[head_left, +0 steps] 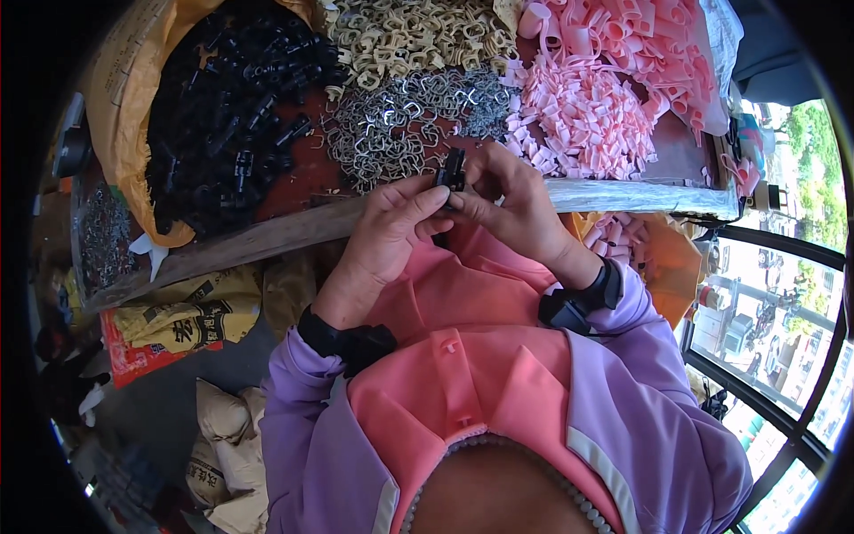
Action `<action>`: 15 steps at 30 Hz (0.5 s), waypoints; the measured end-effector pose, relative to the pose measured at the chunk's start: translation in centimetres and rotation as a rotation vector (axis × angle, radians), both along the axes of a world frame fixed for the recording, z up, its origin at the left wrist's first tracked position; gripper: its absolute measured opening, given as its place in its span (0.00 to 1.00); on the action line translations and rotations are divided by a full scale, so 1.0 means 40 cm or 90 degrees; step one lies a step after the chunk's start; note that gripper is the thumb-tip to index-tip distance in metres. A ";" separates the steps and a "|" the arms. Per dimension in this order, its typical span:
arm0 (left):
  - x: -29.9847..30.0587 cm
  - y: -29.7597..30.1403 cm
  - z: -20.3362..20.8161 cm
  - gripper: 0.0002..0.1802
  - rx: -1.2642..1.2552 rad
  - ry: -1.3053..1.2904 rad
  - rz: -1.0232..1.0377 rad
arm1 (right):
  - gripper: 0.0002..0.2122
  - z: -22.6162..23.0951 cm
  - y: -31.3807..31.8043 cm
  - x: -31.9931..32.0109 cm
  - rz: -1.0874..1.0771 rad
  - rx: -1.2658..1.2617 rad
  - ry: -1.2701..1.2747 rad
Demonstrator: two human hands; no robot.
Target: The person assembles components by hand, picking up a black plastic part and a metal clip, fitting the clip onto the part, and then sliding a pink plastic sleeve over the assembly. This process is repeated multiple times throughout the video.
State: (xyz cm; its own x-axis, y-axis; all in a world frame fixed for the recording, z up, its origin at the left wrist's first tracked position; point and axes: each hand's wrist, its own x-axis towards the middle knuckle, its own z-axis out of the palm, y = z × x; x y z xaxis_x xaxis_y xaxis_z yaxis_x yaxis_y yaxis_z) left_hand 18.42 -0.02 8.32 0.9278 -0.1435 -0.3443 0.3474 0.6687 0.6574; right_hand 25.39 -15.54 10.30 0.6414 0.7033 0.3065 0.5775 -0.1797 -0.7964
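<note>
One small black part (455, 169) sits between both hands at the table's near edge (307, 230), long axis running roughly away from the body, slight lean right at the far end. Left hand (390, 221) pinches it from the left, right hand (519, 203) pinches from the right, so neither is nearer; exact fingertip contact is partly hidden. Metal clips (378, 133) lie just beyond, far-left of it.

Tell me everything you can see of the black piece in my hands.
The black piece is small and dark, with an uneven outline and a plastic-looking surface. Its visible part points away from the body, near the table edge. The left hand and right hand grip its nearer end, hiding some of it; finer detail is unclear.
</note>
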 end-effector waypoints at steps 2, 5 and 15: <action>0.001 0.014 -0.006 0.13 -0.002 -0.022 -0.017 | 0.12 -0.016 0.009 0.004 -0.017 0.071 0.460; -0.003 0.026 -0.015 0.13 -0.009 -0.018 -0.018 | 0.14 -0.043 0.029 0.016 0.037 0.101 0.576; 0.002 0.095 -0.023 0.11 -0.012 0.003 0.055 | 0.12 0.000 0.090 0.199 0.121 -0.077 0.423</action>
